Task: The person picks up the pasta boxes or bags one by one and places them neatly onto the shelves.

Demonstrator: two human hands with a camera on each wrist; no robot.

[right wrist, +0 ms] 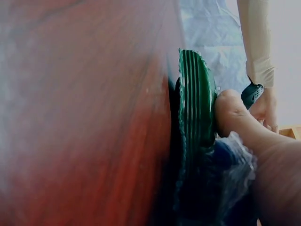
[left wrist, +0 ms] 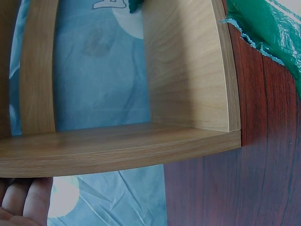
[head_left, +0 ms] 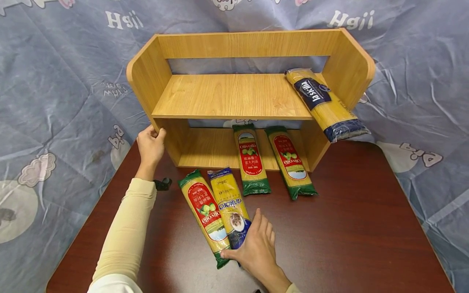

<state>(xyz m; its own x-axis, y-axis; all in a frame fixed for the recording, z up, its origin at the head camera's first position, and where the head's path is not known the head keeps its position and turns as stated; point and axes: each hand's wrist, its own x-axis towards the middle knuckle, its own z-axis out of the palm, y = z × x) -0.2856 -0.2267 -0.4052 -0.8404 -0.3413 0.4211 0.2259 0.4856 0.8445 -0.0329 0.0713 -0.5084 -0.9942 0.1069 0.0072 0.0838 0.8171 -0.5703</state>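
1. Risk, as I judge it: the right hand [head_left: 256, 246] lies over the near ends of two spaghetti packets at once, the blue-ended Ankara packet [head_left: 230, 207] and the green-ended Olivoila packet [head_left: 204, 215] touching it on the left; a lift from here could drag both, or let the slick film slip
2. The right wrist view shows the thumb [right wrist: 230, 110] pressed against the crimped green end seal, so that hand pinches the packet ends against the worktop [head_left: 366, 228], fingers only lightly bent over the blue one
3. The left hand [head_left: 150, 144] grips the front edge of the left side panel of the wooden shelf unit [head_left: 234, 95]; if it let go, a push on the unit could shift it, I think
4. Another possible trouble: the La Stella packet [head_left: 324, 103] on the upper board overhangs the right front edge and looks easy to knock off
5. Two more Olivoila packets [head_left: 250, 160] [head_left: 291, 162] lie half inside the lower bay, far from the right hand, their near ends out on the worktop
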